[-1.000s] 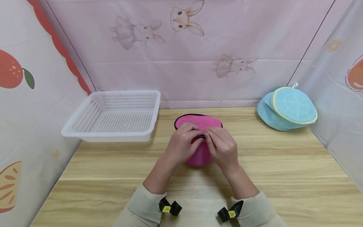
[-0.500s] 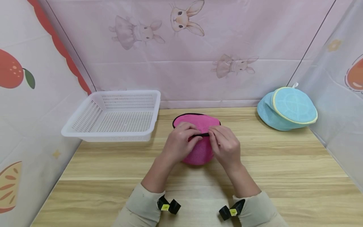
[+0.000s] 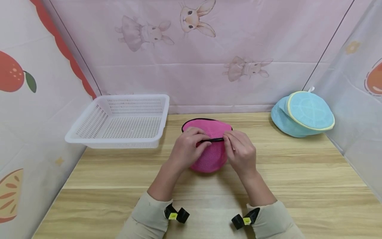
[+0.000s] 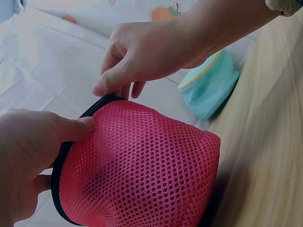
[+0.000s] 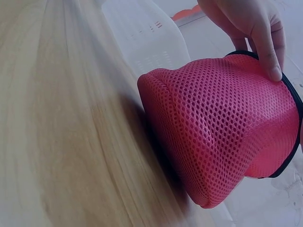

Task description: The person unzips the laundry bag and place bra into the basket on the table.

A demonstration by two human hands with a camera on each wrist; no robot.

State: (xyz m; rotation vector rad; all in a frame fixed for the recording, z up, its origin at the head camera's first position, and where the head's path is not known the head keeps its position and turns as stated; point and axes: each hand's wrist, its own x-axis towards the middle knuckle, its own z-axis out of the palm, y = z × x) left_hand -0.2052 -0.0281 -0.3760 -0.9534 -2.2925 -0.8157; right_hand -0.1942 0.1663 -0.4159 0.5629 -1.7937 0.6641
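Note:
A pink mesh laundry bag (image 3: pixel 209 161) with black edging (image 3: pixel 216 139) stands at the middle of the table in the head view. My left hand (image 3: pixel 187 147) pinches the near edging at its left, thumb on the outside of the mesh (image 4: pixel 137 161). A short stretch of black trim away, my right hand (image 3: pixel 242 152) pinches the same edging between thumb and fingers. Behind the hands, the bag's far side rises in a black-rimmed curve. In the right wrist view the left thumb (image 5: pixel 270 59) presses the mesh just below the rim; the right hand is mostly out of that view.
To the left, a white perforated plastic basket (image 3: pixel 117 143) stands near the back wall. A light blue mesh bag (image 3: pixel 310 111) with yellow trim sits at the back right. Printed fabric walls (image 3: pixel 203 83) enclose the wooden table (image 3: pixel 298 179) at the back and sides.
My hands have moved apart along the edging, the right one to the right and the left slightly left. More black trim shows between them. Basket and blue bag stay put.

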